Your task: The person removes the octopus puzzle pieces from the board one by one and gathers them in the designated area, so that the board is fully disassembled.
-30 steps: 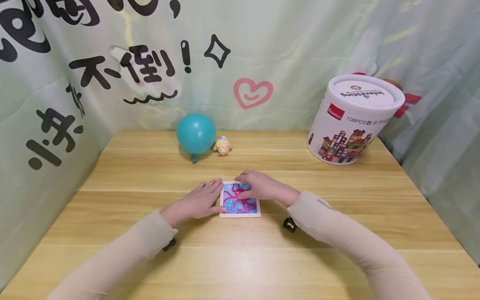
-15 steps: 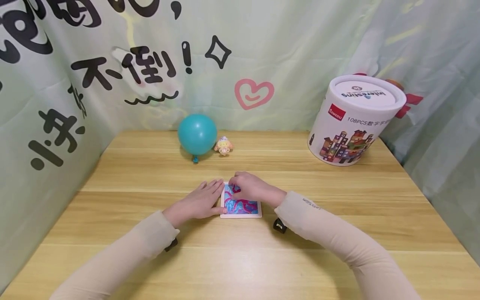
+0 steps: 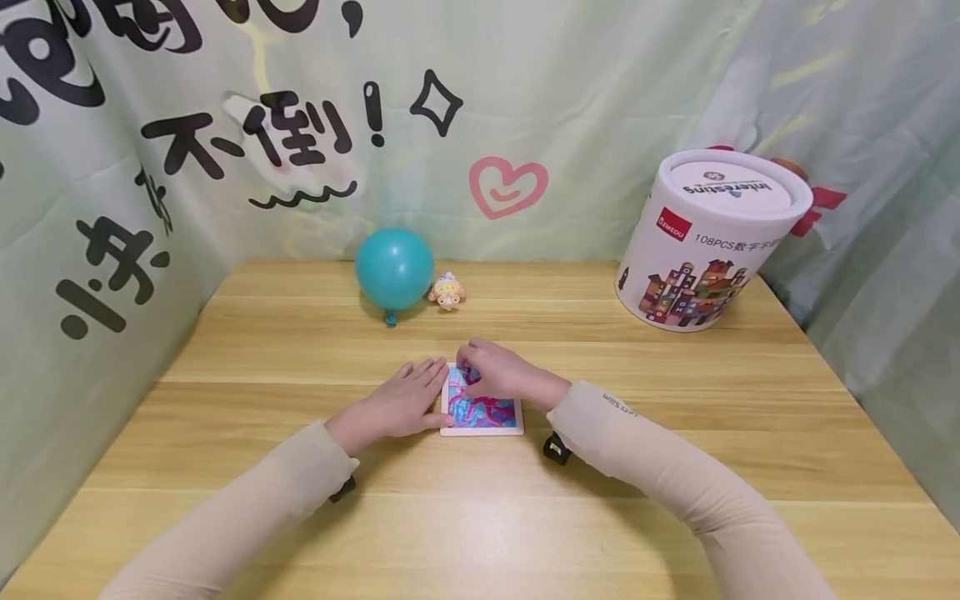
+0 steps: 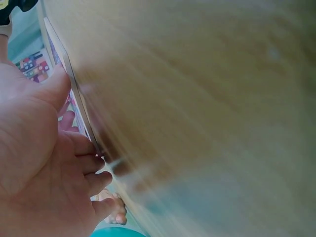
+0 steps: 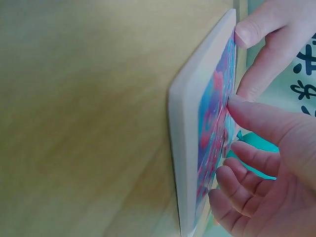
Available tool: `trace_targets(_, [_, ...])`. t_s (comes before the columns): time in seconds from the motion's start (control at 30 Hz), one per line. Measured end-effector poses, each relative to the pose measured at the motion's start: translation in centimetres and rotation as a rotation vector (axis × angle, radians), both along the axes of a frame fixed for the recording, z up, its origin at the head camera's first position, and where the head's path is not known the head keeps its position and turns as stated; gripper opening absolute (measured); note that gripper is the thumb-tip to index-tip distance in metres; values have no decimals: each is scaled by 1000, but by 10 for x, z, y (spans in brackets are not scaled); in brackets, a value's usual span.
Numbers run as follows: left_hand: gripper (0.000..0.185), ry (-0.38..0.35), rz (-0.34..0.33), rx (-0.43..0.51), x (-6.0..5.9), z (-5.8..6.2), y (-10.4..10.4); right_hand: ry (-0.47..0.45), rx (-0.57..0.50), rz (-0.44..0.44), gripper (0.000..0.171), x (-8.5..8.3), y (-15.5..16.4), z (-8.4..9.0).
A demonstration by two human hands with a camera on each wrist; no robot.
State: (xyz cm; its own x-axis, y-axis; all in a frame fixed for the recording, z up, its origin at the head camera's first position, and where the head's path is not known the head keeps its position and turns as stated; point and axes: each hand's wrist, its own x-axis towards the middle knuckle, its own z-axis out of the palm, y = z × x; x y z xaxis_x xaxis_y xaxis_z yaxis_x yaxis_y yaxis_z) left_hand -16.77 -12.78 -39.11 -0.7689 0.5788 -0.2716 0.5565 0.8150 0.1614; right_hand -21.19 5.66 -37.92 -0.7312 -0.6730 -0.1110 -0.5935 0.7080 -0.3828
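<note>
A small square jigsaw puzzle [image 3: 483, 415] lies on the table, a pink octopus on blue in a pale frame. My left hand [image 3: 397, 402] lies along its left side, fingers fairly straight, with the thumb on the lower left corner; the left wrist view shows these fingers against the puzzle's edge [image 4: 88, 123]. Over the upper left of the picture is my right hand [image 3: 501, 372], its fingers curled. Between thumb and fingertips it pinches a small pink puzzle piece [image 3: 472, 377], mostly hidden by the fingers. The right wrist view shows the pale frame [image 5: 183, 118] flat on the wood.
Behind the puzzle, a teal balloon [image 3: 394, 269] stands beside a small doll figurine [image 3: 447, 292]. A large white toy-block bucket [image 3: 708, 242] is at the back right of the wooden table [image 3: 465, 533]. A printed curtain [image 3: 585, 108] hangs along the back and sides.
My right hand has moved left over the puzzle from its upper right part, and its fingers have curled together. The left hand and the puzzle have stayed in place.
</note>
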Motion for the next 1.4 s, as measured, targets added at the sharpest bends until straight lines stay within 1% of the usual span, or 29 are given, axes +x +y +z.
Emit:
trace_targets(0.13, [83,2,1,-3,0,0,0,-14,-20,-10,36,-1,0,-1])
trace_targets(0.23, [83,2,2,-10,0,1,0,-25,-61,-9,31,-2,1,-2])
trace_targets(0.33, [83,0,2,-8,0,2,0,-45,-128,-2,22,-5,4,-4])
trace_targets(0.5, [83,0,0,-9,0,1,0,-124,-266,-5,11,-11,9,-6])
trace_targets(0.6, [83,3,-4,-7,0,1,1,-178,-319,-36,8,-14,9,-7])
trace_targets(0.73, [83,0,-1,-11,0,1,1,-234,-341,-97,6,-15,10,-7])
trace_targets(0.83, [82,-6,4,-14,1,1,1,-256,-360,-132,5,-15,14,-5])
trace_targets(1.0, [82,-7,7,-10,2,2,2,-288,-423,-203,6,-19,30,1])
trace_targets(1.2, [82,-6,4,-15,2,3,2,-338,-496,-270,8,-29,61,2])
trace_targets(1.33, [81,-5,0,-14,2,4,2,-326,-521,-287,8,-35,82,0])
trace_targets(1.37, [81,-4,-3,-11,2,4,2,-320,-517,-291,9,-33,84,4])
trace_targets(1.4, [81,-4,-3,-11,2,4,2,-307,-509,-293,9,-34,88,4])
